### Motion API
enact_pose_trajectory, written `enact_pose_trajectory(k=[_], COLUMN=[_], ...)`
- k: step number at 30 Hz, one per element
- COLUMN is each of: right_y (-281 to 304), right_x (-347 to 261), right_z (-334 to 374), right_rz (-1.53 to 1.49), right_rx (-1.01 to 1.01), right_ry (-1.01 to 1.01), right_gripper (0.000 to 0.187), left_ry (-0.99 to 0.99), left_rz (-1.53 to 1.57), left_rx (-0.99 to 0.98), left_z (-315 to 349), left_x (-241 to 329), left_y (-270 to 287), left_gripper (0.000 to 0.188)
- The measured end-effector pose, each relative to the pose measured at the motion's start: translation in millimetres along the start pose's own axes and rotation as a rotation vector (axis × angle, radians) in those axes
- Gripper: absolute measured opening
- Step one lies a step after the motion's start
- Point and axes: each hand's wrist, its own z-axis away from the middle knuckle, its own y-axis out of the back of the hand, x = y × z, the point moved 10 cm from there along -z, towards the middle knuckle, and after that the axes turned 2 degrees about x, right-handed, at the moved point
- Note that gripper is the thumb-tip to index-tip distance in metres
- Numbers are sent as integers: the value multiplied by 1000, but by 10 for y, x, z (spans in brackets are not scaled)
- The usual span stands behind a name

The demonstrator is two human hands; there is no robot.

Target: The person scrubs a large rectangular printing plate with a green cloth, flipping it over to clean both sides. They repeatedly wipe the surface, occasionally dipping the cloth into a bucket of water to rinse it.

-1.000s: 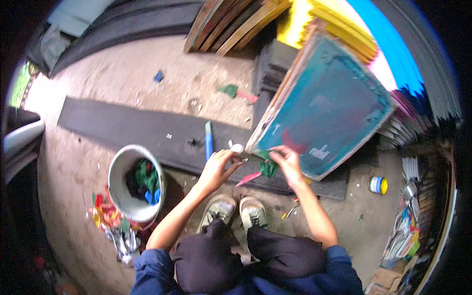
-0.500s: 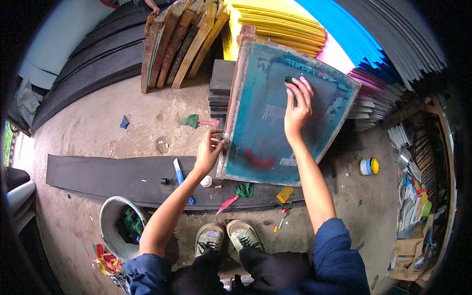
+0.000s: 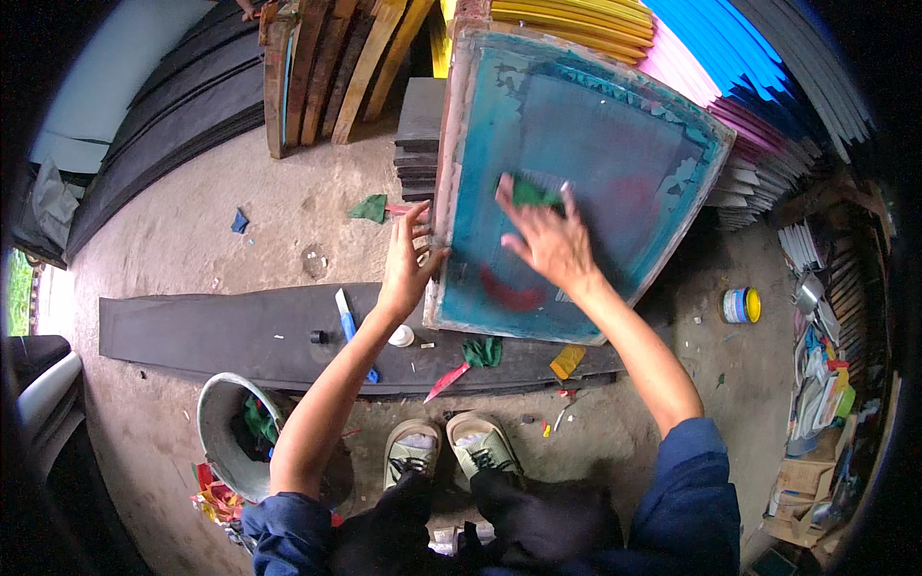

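Observation:
A screen-printing frame [image 3: 586,125] with teal mesh and a worn, light-edged rim stands tilted in front of me. Pressed against the mesh by my right hand [image 3: 552,240] is a green cloth [image 3: 531,195]; the fingers are spread around it and slightly blurred. My left hand [image 3: 408,264] is at the frame's left edge, its fingers apart and its fingertips touching or very close to the rim. A red smear [image 3: 511,291] marks the lower mesh. Below lie another green rag [image 3: 482,351], a red strip [image 3: 447,382] and a blue-handled knife [image 3: 347,322], partly behind my left forearm.
A long black sheet [image 3: 211,331] lies on the floor. A grey bucket [image 3: 213,422] holding green rags stands at lower left. A yellow-topped can [image 3: 741,305] is at right. Wooden frames [image 3: 336,72], yellow sheets [image 3: 576,29] and blue sheets [image 3: 720,43] are stacked behind.
My right hand has swept down and left over the mesh with the green cloth, its fingers now spread. The left fingers have uncurled at the frame's edge. The view has shifted slightly.

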Motion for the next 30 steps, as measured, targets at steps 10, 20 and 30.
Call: enact_pose_trajectory(k=[10, 20, 30], right_y=[178, 436, 726], right_x=[-85, 636, 313], right_z=[49, 294, 78], right_rz=[-172, -846, -334], right_rx=[248, 389, 621], right_ry=[-186, -650, -349], right_gripper=[53, 10, 26], left_ry=[-47, -37, -50], left_rz=[-94, -114, -110], left_rx=[-6, -34, -30], left_z=[5, -3, 13], left_x=[72, 24, 1], left_y=[-10, -50, -48], left_gripper=[62, 62, 63])
